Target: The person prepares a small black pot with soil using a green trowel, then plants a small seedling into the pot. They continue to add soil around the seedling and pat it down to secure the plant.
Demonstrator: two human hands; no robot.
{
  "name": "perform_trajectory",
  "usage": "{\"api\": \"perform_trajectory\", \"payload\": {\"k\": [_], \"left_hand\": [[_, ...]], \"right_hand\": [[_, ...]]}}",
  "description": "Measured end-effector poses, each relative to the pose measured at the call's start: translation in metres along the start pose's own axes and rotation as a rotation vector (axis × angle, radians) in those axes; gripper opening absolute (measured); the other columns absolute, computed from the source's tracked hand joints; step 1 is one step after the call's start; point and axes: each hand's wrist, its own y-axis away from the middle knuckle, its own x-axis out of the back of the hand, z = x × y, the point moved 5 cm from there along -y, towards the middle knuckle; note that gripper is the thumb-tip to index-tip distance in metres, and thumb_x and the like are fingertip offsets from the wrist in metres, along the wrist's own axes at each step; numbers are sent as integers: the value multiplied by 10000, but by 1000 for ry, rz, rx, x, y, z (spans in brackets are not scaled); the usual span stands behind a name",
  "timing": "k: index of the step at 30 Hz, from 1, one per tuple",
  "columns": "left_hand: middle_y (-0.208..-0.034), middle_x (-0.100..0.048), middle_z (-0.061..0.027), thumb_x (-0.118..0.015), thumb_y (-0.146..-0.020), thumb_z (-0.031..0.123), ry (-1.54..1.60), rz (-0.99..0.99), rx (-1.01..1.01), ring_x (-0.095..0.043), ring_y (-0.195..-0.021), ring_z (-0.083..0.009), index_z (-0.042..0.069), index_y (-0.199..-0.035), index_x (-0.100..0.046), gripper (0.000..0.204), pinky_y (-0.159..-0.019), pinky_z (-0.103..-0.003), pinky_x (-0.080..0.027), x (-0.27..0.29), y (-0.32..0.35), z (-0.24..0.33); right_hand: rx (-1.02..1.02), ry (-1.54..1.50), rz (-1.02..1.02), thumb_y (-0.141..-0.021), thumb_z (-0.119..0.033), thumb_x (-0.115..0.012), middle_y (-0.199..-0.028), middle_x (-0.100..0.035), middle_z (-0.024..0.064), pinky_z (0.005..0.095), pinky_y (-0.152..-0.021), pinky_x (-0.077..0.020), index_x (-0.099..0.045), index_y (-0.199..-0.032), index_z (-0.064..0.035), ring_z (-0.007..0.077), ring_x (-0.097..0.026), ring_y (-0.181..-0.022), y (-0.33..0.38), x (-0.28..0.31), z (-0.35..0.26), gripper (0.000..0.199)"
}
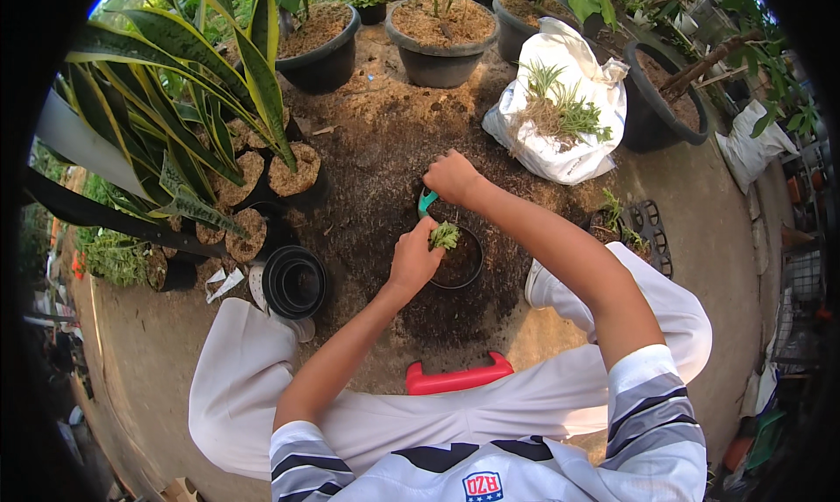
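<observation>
While over the small black pot (459, 261): left hand (413, 257) pinching seedling (444, 235), right hand (452, 178) fisted (teal scoop (426, 202)).

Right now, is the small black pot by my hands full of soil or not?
Not full: the pot shows dark soil below its rim, and the left hand holds a seedling over it.

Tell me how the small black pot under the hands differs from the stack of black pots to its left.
The small black pot is a single pot holding dark soil, and the left hand sets a green plantlet in it; the stack of black pots is several pots nested together, empty and untouched. The single pot sits on the dark soil heap, the stack at its edge. Both are round, black and upright.
</observation>
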Motion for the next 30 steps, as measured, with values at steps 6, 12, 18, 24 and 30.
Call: {"api": "perform_trajectory", "payload": {"k": [6,12,18,24,30], "left_hand": [[-841,-653,-163,-779,-840,72,26,-34,79,-684,-822,-401,74,-1093,-494,381,-683,-493,-495,-5,0,-4],[-921,-680,-142,-777,-851,93,9,-71,93,-690,-881,-397,110,-1213,-480,469,-706,-487,-512,-4,3,1],[-1028,-735,-123,-771,-850,137,-163,42,-69,-715,-901,-342,113,-1278,-595,464,-771,-461,-542,4,14,12],[-1046,-731,-138,-739,-866,73,-168,-61,-58,-708,-975,-351,72,-1145,-637,297,-809,-480,-565,-4,8,22],[-994,-719,-152,-719,-877,97,-86,1,-52,-698,-929,-383,84,-1105,-585,265,-759,-474,-526,-2,6,16]], "right_hand": [[-34,43,-199,-964,-239,-653,-988,-781,-8,393,-749,-530,-804,-987,-210,212,-751,-956,6,-18,-15,155],[-70,-105,-275,-854,-267,-696,-1020,-788,69,378,-761,-577,-812,-981,-149,256,-759,-993,20,-21,-9,208],[-252,-498,-294,-867,-310,-616,-986,-765,174,433,-805,-580,-783,-1000,-17,342,-745,-921,45,-15,55,362],[-338,-1352,-361,-1081,-364,-482,-837,-712,53,309,-651,-501,-732,-1133,-41,141,-606,-679,92,-106,117,411],[-598,-1839,-186,-1114,-275,-391,-903,-624,52,315,-586,-497,-601,-1256,-26,129,-588,-693,116,-174,80,356]]}}
